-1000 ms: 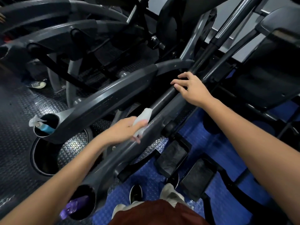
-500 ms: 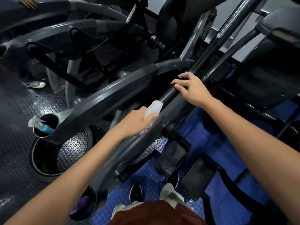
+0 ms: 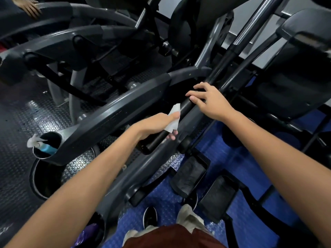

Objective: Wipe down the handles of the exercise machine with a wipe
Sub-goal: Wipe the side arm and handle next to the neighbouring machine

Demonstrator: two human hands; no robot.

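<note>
A black cylindrical handle (image 3: 185,106) of the exercise machine runs diagonally from lower left to upper right. My left hand (image 3: 157,125) grips the handle through a white wipe (image 3: 173,119), fingers curled under the bar. Part of the wipe sticks up above my thumb. Just up the bar, my right hand (image 3: 209,100) rests on the same handle with its fingers spread loosely over the top.
A grey console arm (image 3: 111,126) ends in a cup holder with a blue spray bottle (image 3: 45,148). Black foot pedals (image 3: 192,173) sit below over blue studded flooring (image 3: 250,208). Another machine's arms (image 3: 59,38) and another person's hand (image 3: 29,7) lie at upper left.
My left hand has slid the wipe up the handle toward my right hand, exposing the lower end of the bar. My right hand has stayed in place.
</note>
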